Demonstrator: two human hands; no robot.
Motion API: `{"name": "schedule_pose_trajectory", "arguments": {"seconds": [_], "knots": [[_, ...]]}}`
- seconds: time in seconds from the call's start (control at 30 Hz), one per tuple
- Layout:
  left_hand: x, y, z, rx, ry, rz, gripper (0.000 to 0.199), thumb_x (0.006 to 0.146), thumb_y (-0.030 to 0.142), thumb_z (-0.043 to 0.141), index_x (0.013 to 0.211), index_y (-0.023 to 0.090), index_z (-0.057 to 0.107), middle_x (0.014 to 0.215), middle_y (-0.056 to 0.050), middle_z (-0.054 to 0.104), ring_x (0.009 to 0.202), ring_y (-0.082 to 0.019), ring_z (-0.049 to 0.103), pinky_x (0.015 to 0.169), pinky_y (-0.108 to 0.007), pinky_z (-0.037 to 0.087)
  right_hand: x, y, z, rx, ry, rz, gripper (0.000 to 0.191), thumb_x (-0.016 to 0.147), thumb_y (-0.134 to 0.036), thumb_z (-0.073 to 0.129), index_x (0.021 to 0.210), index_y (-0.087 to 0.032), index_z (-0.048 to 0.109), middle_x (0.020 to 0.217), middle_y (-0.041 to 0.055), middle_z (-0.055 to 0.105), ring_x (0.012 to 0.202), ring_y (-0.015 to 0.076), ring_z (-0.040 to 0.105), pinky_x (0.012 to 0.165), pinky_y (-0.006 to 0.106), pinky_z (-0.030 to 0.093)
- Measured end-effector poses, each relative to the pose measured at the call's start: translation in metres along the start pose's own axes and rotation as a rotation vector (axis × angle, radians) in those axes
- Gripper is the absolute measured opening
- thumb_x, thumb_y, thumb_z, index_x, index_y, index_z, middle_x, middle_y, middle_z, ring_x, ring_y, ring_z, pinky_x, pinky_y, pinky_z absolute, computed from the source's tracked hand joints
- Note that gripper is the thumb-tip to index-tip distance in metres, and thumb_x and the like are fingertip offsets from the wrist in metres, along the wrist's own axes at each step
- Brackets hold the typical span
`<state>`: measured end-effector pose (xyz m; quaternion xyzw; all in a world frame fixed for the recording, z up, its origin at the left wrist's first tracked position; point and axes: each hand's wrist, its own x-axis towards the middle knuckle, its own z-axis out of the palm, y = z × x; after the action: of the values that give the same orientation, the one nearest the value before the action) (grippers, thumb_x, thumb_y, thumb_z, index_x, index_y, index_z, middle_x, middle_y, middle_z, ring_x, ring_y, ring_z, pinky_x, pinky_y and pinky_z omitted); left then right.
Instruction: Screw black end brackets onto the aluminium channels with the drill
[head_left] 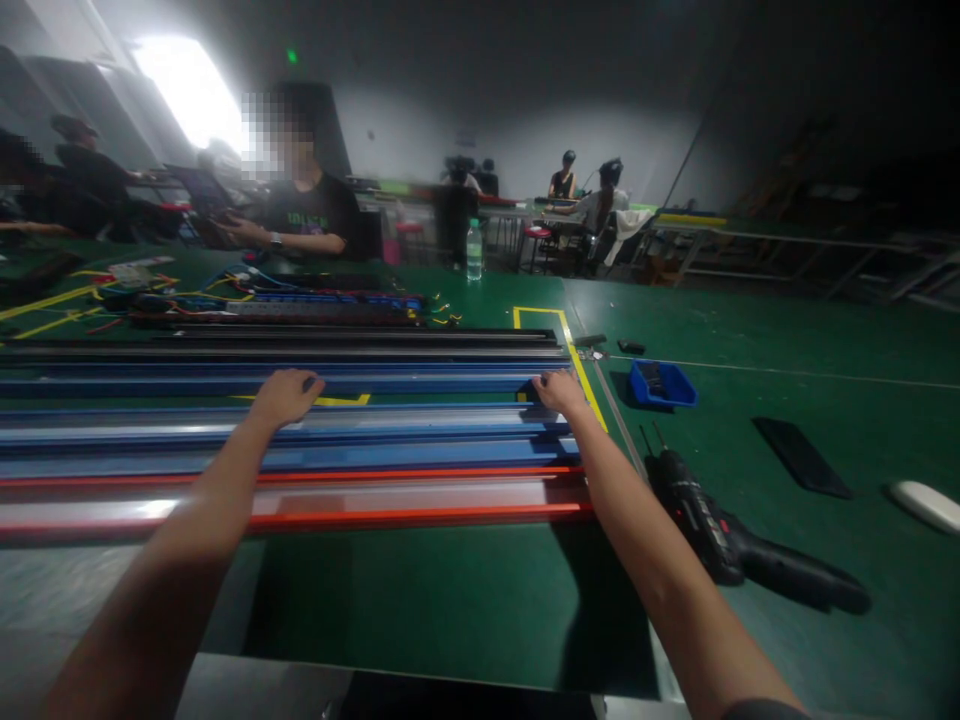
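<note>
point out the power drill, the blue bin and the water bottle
power drill (705, 525): head view, on its body
blue bin (681, 400): head view, on its front wall
water bottle (474, 252): head view, middle of the bottle

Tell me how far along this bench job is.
Looks done: red-edged rail, nearer blue rails and black rails lie roughly parallel on the green table.
In hand: left hand and right hand are at the farther blue rail; grip unclear.
Possibly remaining: drill lies untouched, dark pieces sit in the blue bin. No fastening visible.
</note>
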<state>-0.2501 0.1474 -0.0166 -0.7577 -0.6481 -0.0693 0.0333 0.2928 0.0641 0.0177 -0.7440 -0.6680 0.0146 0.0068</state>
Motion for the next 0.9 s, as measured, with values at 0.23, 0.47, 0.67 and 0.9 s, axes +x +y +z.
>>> {"name": "schedule_pose_trajectory", "arguments": {"seconds": [0.23,0.47,0.67,0.9], "knots": [[-0.005,0.000,-0.007,-0.011,-0.052,-0.062,0.062,0.101,0.050,0.035,0.118,0.006,0.075,0.126,-0.021,0.074,0.117,-0.031,0.064,0.103,-0.038,0.046,-0.004,0.000,-0.001,-0.011,-0.030,0.017,0.059,0.113,-0.045,0.032,0.125,-0.007,0.076,0.128,0.0253,0.074,0.127,0.0329,0.066,0.116,0.042,0.037],[-0.011,0.000,-0.013,0.001,-0.104,-0.169,0.067,0.101,0.057,0.032,0.112,0.008,0.076,0.114,-0.020,0.076,0.102,-0.029,0.067,0.086,-0.035,0.048,-0.005,-0.001,-0.004,0.004,-0.044,0.115,0.057,0.112,-0.039,0.031,0.127,-0.007,0.076,0.126,0.0270,0.074,0.121,0.0337,0.071,0.101,0.038,0.051],[-0.014,0.001,-0.016,0.003,-0.137,-0.198,0.066,0.100,0.061,0.035,0.106,0.009,0.077,0.106,-0.016,0.078,0.096,-0.026,0.066,0.082,-0.032,0.045,-0.006,-0.003,-0.007,0.004,-0.037,0.150,0.051,0.109,-0.034,0.037,0.126,-0.008,0.078,0.127,0.0277,0.073,0.121,0.0359,0.071,0.100,0.040,0.053],[-0.013,-0.004,-0.012,-0.020,-0.135,-0.200,0.068,0.101,0.060,0.035,0.124,0.011,0.076,0.115,-0.017,0.077,0.102,-0.031,0.067,0.086,-0.036,0.046,-0.012,-0.009,-0.015,-0.005,-0.069,0.190,0.043,0.103,-0.025,0.046,0.125,-0.009,0.079,0.123,0.0278,0.075,0.119,0.0378,0.072,0.097,0.042,0.056]]}}
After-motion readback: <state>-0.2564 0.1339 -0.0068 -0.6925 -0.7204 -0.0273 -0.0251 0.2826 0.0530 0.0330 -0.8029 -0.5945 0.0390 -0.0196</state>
